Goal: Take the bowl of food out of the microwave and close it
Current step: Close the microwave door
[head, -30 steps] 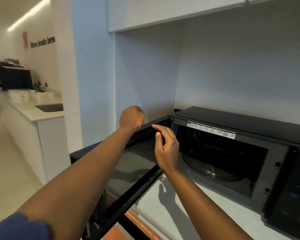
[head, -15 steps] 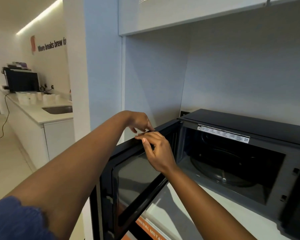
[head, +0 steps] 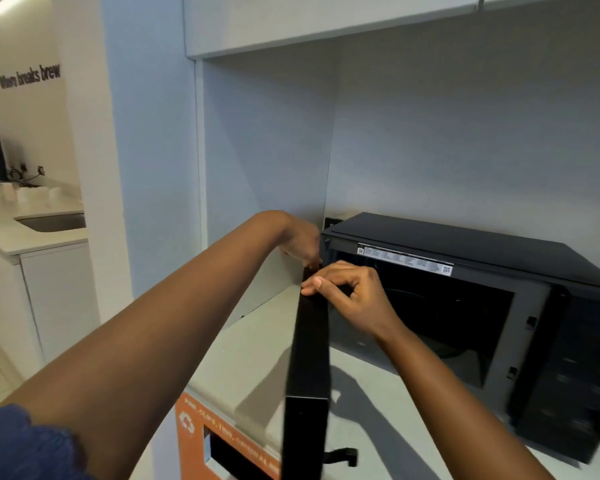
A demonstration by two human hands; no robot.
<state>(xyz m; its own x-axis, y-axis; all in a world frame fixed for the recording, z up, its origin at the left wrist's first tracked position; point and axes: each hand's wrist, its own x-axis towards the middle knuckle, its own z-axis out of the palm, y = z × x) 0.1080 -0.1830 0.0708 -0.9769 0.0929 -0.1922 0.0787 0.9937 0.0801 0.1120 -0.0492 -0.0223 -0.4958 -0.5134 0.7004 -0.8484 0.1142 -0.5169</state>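
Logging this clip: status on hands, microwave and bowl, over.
Left hand and right hand both pinching top edge of microwave door. Door open, edge-on to camera. Microwave cavity dark, no bowl visible. Nothing blocking the door's path.

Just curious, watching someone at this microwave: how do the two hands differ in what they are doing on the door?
The left hand reaches over to the far side of the microwave door, its fingers mostly hidden behind the top edge; the right hand sits on the near, cavity side, fingers curled and in plain sight. The left arm stretches out long; the right is bent closer in. Both grip the door's top edge, near the hinge.
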